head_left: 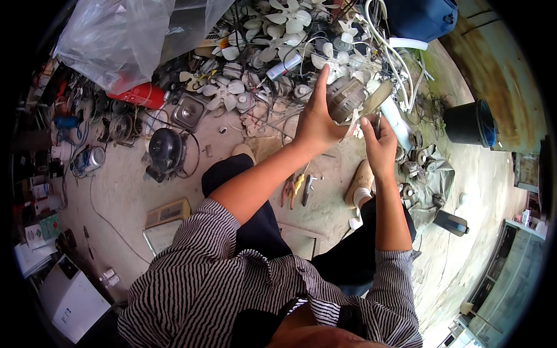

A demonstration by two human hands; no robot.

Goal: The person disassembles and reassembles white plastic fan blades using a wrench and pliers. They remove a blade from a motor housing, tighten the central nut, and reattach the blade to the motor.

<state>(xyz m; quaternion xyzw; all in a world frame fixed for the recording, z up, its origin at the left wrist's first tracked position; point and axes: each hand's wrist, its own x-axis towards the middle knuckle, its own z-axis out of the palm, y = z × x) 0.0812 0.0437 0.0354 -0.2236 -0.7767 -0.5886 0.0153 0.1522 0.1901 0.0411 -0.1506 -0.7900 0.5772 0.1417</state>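
In front of me, both hands are raised around a small fan motor (348, 98) with a pale, worn fan blade (378, 97) on its right side. My left hand (316, 126) grips the motor from the left, one finger stretched upward beside it. From the right, my right hand (380, 142) closes its thumb and fingers on the lower blade edge; part of this grip is hidden. On the ground below lie red-handled pliers (287, 190), yellow-handled pliers (297, 187) and a dark-handled tool (307, 190).
A large heap of fan motors with white blades (224, 94) and wires spreads ahead. A clear plastic bag (116, 43), red cylinder (142, 96) and black compressor-like unit (166, 148) are at left. A black bucket (469, 123) and grey sheet (435, 180) are at right.
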